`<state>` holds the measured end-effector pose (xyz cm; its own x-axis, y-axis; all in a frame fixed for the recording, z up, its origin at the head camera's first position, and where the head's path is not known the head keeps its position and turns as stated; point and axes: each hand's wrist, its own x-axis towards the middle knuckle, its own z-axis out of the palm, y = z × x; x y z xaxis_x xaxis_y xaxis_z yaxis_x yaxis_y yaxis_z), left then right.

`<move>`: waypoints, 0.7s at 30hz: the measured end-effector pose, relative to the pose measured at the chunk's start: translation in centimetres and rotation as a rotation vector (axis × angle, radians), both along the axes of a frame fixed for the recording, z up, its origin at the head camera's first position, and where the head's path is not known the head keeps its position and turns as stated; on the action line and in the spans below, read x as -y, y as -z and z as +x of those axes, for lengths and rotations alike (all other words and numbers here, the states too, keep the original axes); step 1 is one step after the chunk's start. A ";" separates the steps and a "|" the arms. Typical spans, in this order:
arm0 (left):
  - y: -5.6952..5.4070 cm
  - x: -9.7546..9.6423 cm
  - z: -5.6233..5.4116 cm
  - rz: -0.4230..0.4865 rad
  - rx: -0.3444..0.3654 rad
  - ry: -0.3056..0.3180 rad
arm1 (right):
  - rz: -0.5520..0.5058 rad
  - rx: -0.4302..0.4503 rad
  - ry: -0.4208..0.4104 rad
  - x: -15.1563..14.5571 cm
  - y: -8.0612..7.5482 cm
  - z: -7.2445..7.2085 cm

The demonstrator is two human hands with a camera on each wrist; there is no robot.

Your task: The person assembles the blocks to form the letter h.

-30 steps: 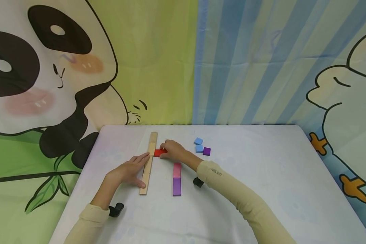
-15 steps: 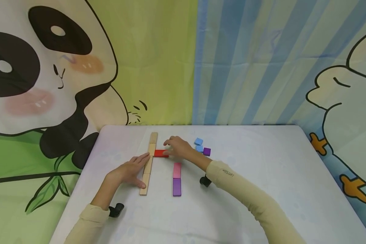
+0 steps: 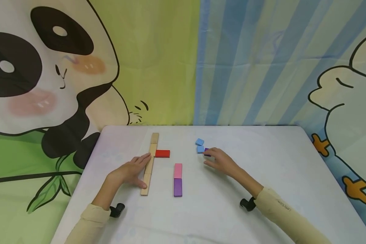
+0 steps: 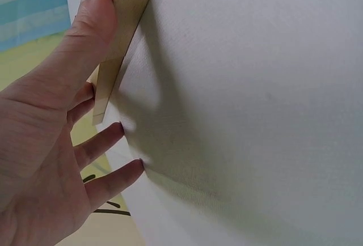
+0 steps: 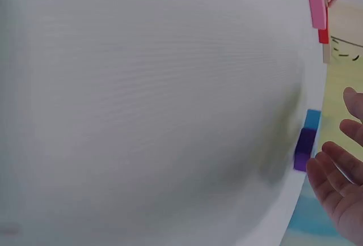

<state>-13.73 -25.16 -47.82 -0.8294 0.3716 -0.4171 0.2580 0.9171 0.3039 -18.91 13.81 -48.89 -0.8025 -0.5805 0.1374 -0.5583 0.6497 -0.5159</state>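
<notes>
Layout judged part done: on the desk point(image 3: 219, 213), four wooden blocks point(image 3: 149, 165) are laid end to end, with one red block point(image 3: 162, 154) set against their side; one pink block point(image 3: 178, 170) and one long purple block point(image 3: 178, 187) are aligned nearby; two blue blocks point(image 3: 200, 149) and one small purple block point(image 5: 304, 142) seem unplaced; the wooden row is touched by the left hand point(image 3: 130, 174), fingers spread; the small purple block is met or nearly met by the right hand point(image 3: 222, 162), fingers parted, contact being unclear.

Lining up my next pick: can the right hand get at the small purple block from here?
Likely yes: the right hand is right by the small purple block, with nothing visible between them.
</notes>
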 end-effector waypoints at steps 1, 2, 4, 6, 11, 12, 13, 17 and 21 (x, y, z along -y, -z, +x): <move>0.0 0.0 0.0 0.000 0.001 -0.001 | -0.008 -0.010 0.014 -0.6 0.3 0.4; -0.1 0.0 0.0 -0.001 0.001 -0.002 | -0.016 -0.021 0.026 -1.2 0.6 0.7; -0.1 0.0 0.0 -0.001 0.000 0.000 | -0.026 -0.025 0.050 -2.0 1.0 1.3; -0.1 0.0 0.0 -0.005 -0.005 0.004 | -0.028 -0.014 0.073 -2.6 1.3 1.8; 0.1 0.0 -0.1 -0.006 -0.011 0.004 | -0.031 -0.010 0.083 -3.2 1.8 2.1; 0.1 0.0 -0.1 -0.005 -0.010 0.004 | -0.036 -0.012 0.080 -3.2 1.8 2.1; 0.1 0.0 -0.1 0.000 -0.008 0.004 | -0.041 -0.018 0.075 -3.2 1.9 2.1; 0.1 0.1 -0.1 0.010 -0.004 0.002 | -0.060 -0.014 0.059 -2.9 1.9 1.9; 0.0 0.1 0.0 0.012 -0.004 0.002 | -0.056 -0.018 0.056 -2.4 1.6 1.7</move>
